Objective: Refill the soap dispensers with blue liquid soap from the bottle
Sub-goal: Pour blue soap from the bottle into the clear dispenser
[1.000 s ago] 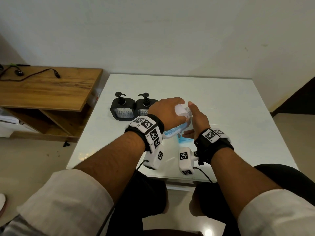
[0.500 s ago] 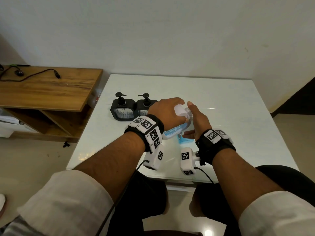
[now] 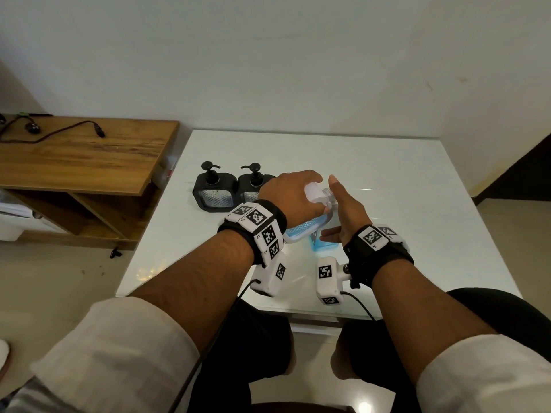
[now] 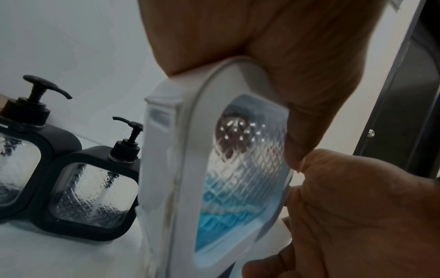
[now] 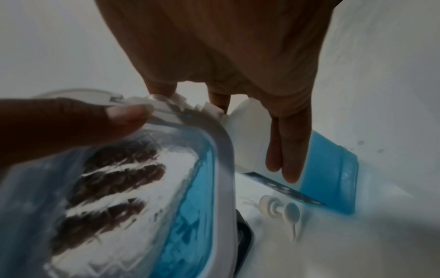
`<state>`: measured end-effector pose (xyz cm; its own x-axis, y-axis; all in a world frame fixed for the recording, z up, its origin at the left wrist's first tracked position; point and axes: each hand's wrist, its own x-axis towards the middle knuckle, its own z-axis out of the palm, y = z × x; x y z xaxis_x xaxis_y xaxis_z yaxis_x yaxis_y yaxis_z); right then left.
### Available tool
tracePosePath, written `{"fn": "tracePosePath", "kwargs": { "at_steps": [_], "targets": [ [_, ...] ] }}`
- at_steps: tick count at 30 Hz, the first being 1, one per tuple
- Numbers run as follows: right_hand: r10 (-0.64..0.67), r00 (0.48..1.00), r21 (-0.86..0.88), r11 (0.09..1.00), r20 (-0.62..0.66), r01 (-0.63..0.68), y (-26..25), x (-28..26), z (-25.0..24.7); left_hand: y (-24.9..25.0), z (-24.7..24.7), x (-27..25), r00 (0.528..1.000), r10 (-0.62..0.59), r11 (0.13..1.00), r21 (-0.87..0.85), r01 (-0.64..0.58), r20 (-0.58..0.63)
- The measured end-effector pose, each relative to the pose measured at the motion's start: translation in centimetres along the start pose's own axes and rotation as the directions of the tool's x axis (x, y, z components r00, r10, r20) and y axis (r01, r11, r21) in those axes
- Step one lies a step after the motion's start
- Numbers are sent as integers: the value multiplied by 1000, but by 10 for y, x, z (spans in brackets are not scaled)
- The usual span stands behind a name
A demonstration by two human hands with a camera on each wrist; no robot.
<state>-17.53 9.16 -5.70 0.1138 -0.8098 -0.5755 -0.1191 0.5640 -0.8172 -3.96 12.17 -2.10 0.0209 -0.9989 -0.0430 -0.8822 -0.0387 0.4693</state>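
Dispenser (image 3: pixel 301 231), white, part-filled with blue soap, tilted above the surface (image 3: pixel 387 162), gripped by left hand (image 3: pixel 286 192). Right hand (image 3: pixel 348 211) holds bottle (image 5: pixel 328 169) beside its top. Only the right-wrist view shows a loose pump (image 5: pixel 281 208) lying there.

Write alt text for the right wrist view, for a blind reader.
The right hand holds a bottle with blue soap at its bottom. The left hand tilts a white-framed dispenser, part full of blue soap, its neck at the bottle's top. A white pump lies on the table.

Plain home room: white table (image 3: pixel 387 180), wooden side cabinet (image 3: pixel 89 156), beige floor (image 3: pixel 59 287).
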Motion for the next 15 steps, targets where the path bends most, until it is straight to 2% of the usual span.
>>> {"fn": "tracePosePath", "kwargs": {
  "at_steps": [5, 9, 15],
  "targets": [
    [7, 998, -5, 1000, 67, -6, 1, 2, -3, 0, -1, 1, 1000, -3, 1000, -2, 3, -1],
    [20, 1000, -2, 1000, -8, -20, 0, 2, 0, 0, 0, 1, 1000, -3, 1000, -12, 3, -7],
    [3, 1000, -55, 998, -1, -3, 0, 1, 0, -1, -1, 0, 1000, -2, 1000, -11, 2, 3]
  ]
}}
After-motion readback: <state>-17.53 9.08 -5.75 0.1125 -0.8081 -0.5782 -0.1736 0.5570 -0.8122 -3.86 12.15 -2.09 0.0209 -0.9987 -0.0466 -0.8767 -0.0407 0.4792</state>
